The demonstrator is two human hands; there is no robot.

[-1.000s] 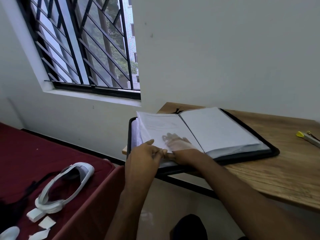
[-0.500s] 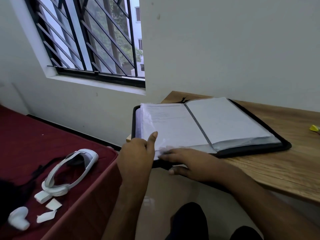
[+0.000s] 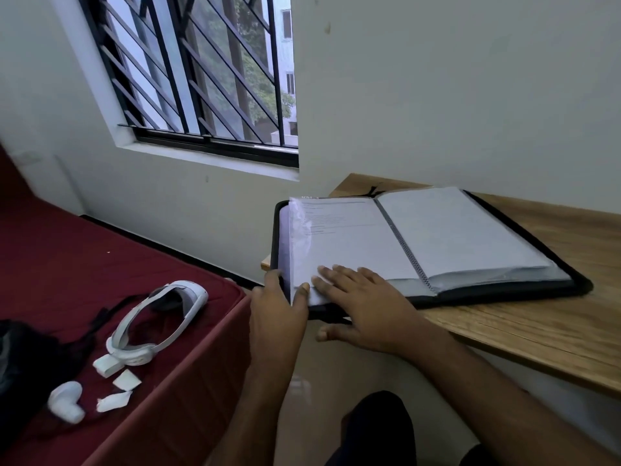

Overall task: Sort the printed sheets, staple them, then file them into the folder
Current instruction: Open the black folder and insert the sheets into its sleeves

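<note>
A wooden table [image 3: 537,324] stands at the right against a white wall [image 3: 453,95]. At the far left is a window [image 3: 201,72] with black diagonal bars; trees and a pale building show through it. A dark red bed cover [image 3: 84,264] fills the near left. On it lies a white headset strap [image 3: 158,321], with a black cord running from it to the left. Nearer, beside the strap, are a small white block [image 3: 106,364], two white paper scraps [image 3: 126,380] and a white controller [image 3: 65,401]. A dark bag [image 3: 20,364] sits at the left edge.
</note>
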